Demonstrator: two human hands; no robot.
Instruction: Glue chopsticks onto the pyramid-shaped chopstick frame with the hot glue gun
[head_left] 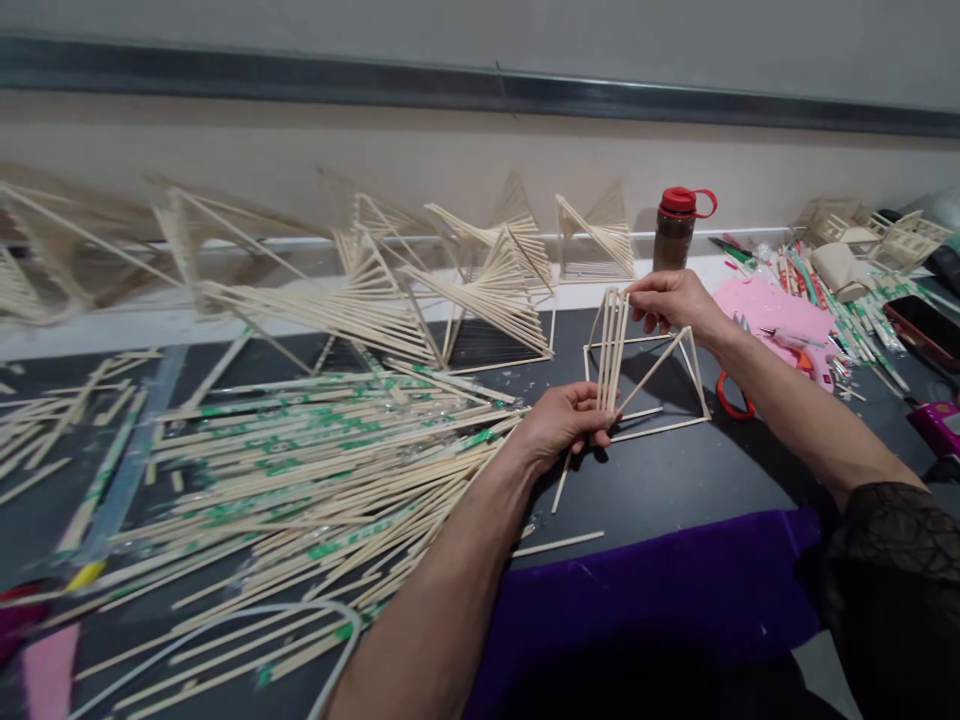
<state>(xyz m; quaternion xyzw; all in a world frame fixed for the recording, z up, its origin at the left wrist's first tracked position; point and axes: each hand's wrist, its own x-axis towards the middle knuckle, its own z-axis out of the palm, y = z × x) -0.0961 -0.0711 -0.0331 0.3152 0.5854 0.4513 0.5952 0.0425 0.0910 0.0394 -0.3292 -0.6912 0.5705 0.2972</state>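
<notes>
A small frame of thin wooden sticks (660, 431), which look like disposable chopsticks, stands on the dark table with slanted sides. Several near-upright sticks (613, 350) form a close row at its left side. The fingers of my left hand (570, 420) are closed round the lower end of this row, by the frame's bottom corner. At the top of the same row, my right hand (667, 300) pinches the stick ends between thumb and fingers. Part of the frame's far side is hidden behind my right hand and wrist.
Finished twisted stick structures (480, 310) line the wall. Loose and green-wrapped chopsticks (322, 470) cover the left. A red-capped bottle (673, 235) stands behind. Orange-handled scissors (733, 397), a pink sheet (780, 305), a glue gun (814, 365) and a phone (926, 328) lie right; purple cloth (660, 590) in front.
</notes>
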